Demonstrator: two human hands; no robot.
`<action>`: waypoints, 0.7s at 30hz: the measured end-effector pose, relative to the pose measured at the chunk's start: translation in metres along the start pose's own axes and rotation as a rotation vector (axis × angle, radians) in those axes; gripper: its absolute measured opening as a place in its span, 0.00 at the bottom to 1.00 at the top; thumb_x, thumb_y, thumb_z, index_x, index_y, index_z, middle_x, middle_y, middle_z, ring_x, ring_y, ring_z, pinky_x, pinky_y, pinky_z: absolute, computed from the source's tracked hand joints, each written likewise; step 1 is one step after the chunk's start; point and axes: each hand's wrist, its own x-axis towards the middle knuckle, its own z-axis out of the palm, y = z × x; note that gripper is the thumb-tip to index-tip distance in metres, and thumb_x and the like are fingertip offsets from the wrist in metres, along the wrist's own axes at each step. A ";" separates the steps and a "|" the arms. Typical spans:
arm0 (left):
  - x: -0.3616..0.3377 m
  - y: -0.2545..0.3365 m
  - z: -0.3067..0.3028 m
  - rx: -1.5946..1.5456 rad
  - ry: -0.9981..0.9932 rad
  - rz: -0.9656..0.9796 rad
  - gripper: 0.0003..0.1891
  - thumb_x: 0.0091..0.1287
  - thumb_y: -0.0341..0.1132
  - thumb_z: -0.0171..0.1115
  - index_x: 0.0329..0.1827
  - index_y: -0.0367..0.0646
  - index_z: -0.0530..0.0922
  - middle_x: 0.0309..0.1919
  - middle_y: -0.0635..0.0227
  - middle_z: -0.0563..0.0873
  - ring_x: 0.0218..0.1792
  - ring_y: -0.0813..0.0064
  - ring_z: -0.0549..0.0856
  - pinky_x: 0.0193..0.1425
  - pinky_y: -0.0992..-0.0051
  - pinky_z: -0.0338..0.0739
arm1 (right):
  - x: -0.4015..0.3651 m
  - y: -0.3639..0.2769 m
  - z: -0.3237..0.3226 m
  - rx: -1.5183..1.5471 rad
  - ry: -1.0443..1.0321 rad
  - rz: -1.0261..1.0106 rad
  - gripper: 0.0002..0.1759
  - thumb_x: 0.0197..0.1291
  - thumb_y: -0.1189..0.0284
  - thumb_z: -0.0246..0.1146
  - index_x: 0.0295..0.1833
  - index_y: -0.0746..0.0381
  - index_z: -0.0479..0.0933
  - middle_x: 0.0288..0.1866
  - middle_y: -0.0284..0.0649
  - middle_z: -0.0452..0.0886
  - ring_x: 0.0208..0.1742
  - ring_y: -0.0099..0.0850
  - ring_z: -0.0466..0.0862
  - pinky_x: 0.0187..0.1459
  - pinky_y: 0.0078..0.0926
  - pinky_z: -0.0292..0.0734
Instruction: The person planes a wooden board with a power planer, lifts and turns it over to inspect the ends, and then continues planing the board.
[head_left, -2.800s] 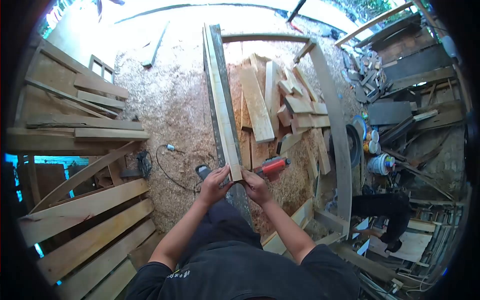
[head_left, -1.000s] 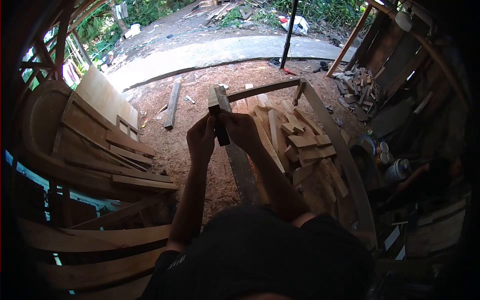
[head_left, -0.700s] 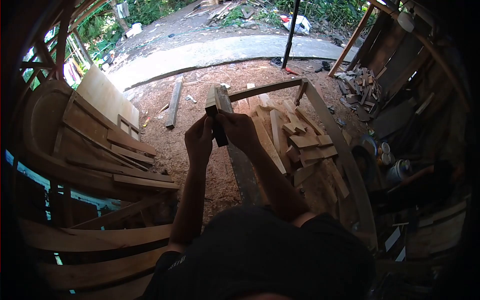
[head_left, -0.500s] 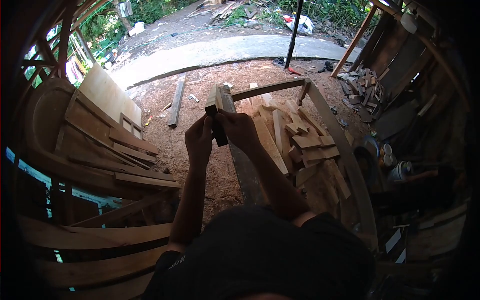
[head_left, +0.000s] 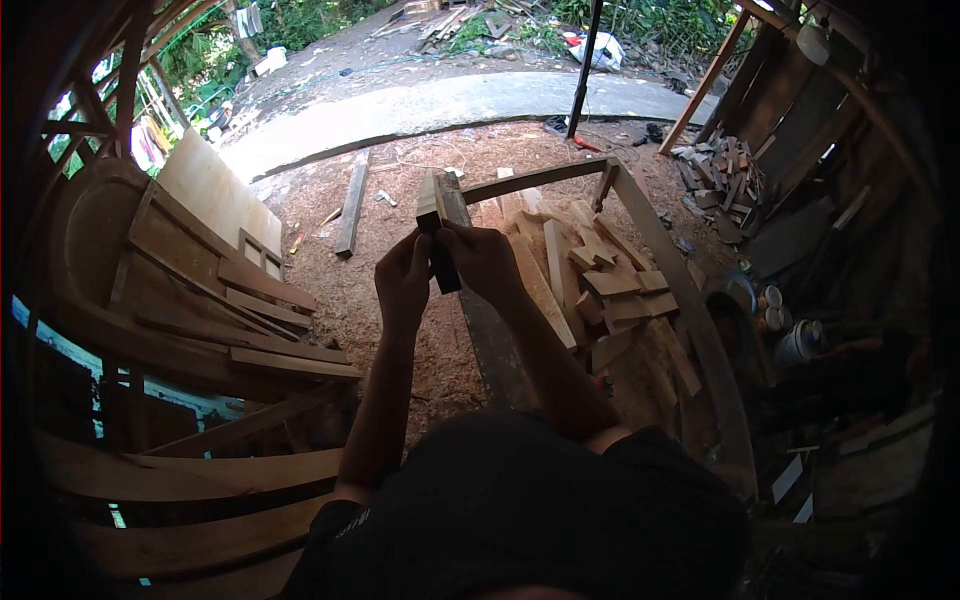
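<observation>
A short wood block (head_left: 432, 193) with a pale top and a dark, shaded near end is held up in front of me. Its left side is gripped by my left hand (head_left: 402, 275), closed with the thumb pointing up along the near end. My right hand (head_left: 480, 260) pinches the other side, thumb close to the left one. Below the thumbs a dark lower part (head_left: 445, 272) shows between the hands. Most fingertips are hidden behind the wood. Just to the right, a long dark beam (head_left: 492, 345) runs from my body away under the right forearm.
Pale wood offcuts (head_left: 610, 285) lie piled right of the beam, inside a wooden frame (head_left: 665, 230). Boards and a curved panel (head_left: 95, 230) lean at left. A loose timber (head_left: 353, 205) lies on the shavings-covered floor. Paint cans (head_left: 772, 308) stand at right near a person's arm (head_left: 860, 345).
Both hands and the wood block have shifted slightly to the right, with the grip unchanged. At the right, the other person's arm has moved a little.
</observation>
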 end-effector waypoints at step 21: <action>0.008 0.007 0.001 -0.021 0.011 -0.006 0.19 0.81 0.38 0.65 0.66 0.32 0.84 0.48 0.59 0.92 0.47 0.75 0.91 0.49 0.74 0.91 | 0.007 -0.002 0.004 0.020 0.036 0.012 0.25 0.75 0.54 0.64 0.63 0.63 0.87 0.34 0.49 0.92 0.37 0.33 0.94 0.41 0.31 0.85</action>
